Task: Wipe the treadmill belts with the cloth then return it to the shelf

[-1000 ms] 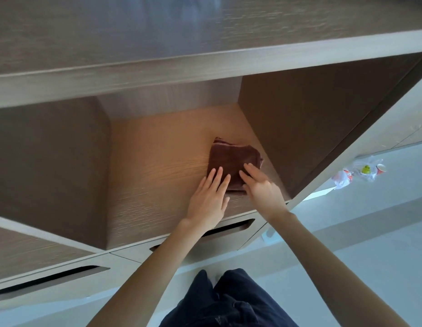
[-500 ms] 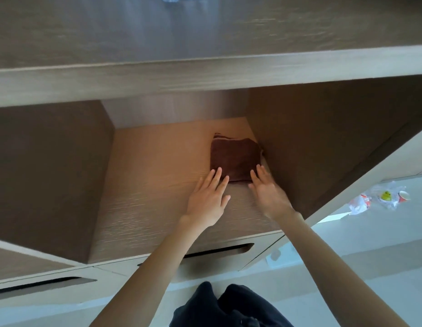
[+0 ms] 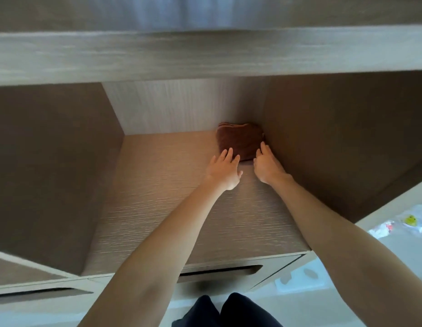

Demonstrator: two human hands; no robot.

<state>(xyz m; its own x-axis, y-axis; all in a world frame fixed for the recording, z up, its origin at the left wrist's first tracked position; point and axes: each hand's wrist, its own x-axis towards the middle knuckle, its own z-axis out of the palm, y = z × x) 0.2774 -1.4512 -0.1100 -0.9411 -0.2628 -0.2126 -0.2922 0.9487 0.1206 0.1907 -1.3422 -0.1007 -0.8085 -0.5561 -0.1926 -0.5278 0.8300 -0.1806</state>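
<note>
Head view: left hand (image 3: 223, 171) and right hand (image 3: 267, 167), fingers straight, touch folded cloth (image 3: 240, 140); woodgrain shelf (image 3: 167, 199).

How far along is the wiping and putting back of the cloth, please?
Nearly finished, it seems. Done: the folded brown cloth lies on the shelf, in the back corner by the right wall. In hand: the left hand and right hand touch its near edge, fingers straight. Left: drawing the hands away. No treadmill shows, so the wiping cannot be checked.
</note>
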